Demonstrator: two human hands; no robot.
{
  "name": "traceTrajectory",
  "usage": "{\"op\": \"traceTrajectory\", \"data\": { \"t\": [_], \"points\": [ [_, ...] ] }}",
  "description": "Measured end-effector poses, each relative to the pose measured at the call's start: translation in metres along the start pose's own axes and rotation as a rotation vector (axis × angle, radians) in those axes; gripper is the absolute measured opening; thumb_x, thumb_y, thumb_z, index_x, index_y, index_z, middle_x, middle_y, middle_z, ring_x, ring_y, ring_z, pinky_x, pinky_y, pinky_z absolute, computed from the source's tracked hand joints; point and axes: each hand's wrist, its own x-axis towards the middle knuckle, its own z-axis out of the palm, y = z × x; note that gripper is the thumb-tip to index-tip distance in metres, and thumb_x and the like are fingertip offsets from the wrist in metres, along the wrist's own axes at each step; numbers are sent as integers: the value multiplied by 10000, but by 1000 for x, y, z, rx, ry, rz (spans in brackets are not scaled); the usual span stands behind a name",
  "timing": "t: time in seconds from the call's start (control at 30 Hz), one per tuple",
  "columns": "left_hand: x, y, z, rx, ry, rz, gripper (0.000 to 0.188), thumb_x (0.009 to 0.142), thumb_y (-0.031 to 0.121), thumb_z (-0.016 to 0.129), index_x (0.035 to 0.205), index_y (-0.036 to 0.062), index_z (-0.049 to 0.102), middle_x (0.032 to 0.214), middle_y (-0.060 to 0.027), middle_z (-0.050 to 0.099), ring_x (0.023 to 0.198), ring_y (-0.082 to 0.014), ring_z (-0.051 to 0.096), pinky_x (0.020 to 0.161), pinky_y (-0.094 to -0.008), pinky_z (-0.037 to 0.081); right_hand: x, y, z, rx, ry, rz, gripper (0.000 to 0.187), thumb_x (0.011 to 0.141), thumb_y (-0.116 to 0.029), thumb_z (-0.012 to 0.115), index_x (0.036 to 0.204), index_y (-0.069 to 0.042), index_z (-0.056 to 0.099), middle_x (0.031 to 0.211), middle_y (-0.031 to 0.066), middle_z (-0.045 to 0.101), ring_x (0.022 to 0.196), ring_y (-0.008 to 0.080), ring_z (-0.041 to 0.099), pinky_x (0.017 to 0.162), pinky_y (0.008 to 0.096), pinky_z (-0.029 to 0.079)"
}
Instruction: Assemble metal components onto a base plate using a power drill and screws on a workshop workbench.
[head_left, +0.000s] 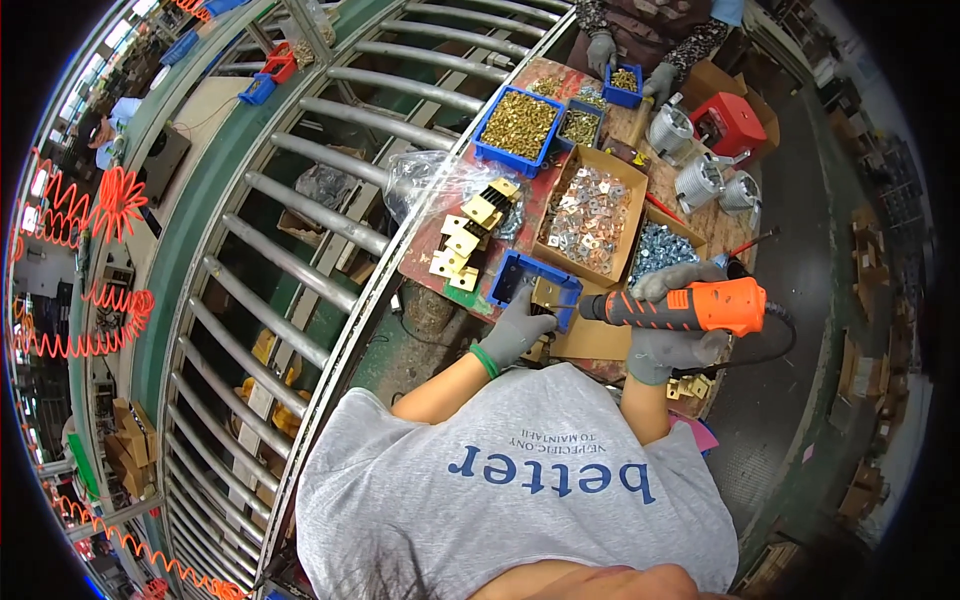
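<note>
Grey gloves cover both of my hands. My right hand (665, 352) is wrapped round an orange and black power screwdriver (735, 304), which lies level with its dark nose pointing left. The fingers of my left hand (522, 330) are closed on a small brass-coloured metal block (546, 292) at a blue plastic tray (512, 266). The screwdriver's tip is close to that block; whether they touch is hard to tell. Left of the tray lie several brass-coloured blocks with black parts (482, 208). More such blocks (690, 386) lie by my right forearm.
A cardboard box (634, 185) of small metal plates and a box of silvery screws (662, 250) stand beyond the tray. A blue bin (485, 150) holds brass fittings. Metal cylinders (698, 185) and a red case (735, 125) stand right. A co-worker's gloved hands (601, 52) are opposite. Conveyor rollers (300, 210) run left.
</note>
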Motion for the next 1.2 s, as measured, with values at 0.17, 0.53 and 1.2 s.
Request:
{"op": "traceTrajectory", "data": {
  "t": [0.17, 0.53, 1.2],
  "points": [
    [2, 13, -8, 25, 39, -51, 445, 772, 79, 651, 1181, -8, 500, 1018, -93, 606, 929, -158, 579, 834, -292, 478, 1, 8, 11, 97, 195, -100, 712, 736, -544, 743, 1079, 37, 515, 876, 179, 651, 738, 265, 669, 687, 399, 570],
    [4, 17, -19, -495, -118, -241, 300, 858, 78, 563, 1140, -13, 513, 965, -126, 619, 763, -207, 640, 650, -352, 587, -13, 40, -6, -67, 159, -137, 745, 741, -549, 726, 1182, -6, 470, 1003, 140, 639, 791, 261, 656, 704, 421, 556],
    [16, 9, -8, -545, 40, -178, 245, 901, 158, 526, 1115, 37, 514, 989, -104, 630, 817, -218, 658, 703, -375, 588, -15, 6, -5, 164, 35, -43, 744, 800, -514, 691, 1273, -3, 429, 1050, 176, 619, 855, 284, 652, 749, 458, 538]
  ]
}}
